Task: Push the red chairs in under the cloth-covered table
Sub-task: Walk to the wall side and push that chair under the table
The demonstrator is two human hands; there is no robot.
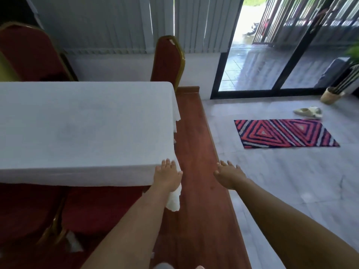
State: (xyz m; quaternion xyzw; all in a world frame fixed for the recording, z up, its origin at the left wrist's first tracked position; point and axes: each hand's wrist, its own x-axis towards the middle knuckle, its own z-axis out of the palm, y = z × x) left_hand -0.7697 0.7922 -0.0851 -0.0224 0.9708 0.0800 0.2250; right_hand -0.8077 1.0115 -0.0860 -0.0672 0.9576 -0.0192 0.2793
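A table under a white cloth (83, 129) fills the left half of the head view. On its near side, two red chair seats (101, 208) (25, 212) with gold frames reach partly under the cloth. Behind the far edge stand two red chair backs, one at the right corner (167, 63) and one at the far left (29, 57). My left hand (168, 174) hovers over the table's near right corner, fingers spread, holding nothing. My right hand (229, 174) is stretched out flat above the wooden floor strip, to the right of the table, also free of anything.
A wooden floor strip (196, 152) runs along the table's right side, beside pale tiles. A red patterned mat (283, 133), a pair of shoes (308, 112) and a potted plant basket (330, 96) lie to the right. Glass sliding doors (272, 55) and grey vertical blinds (116, 24) stand behind.
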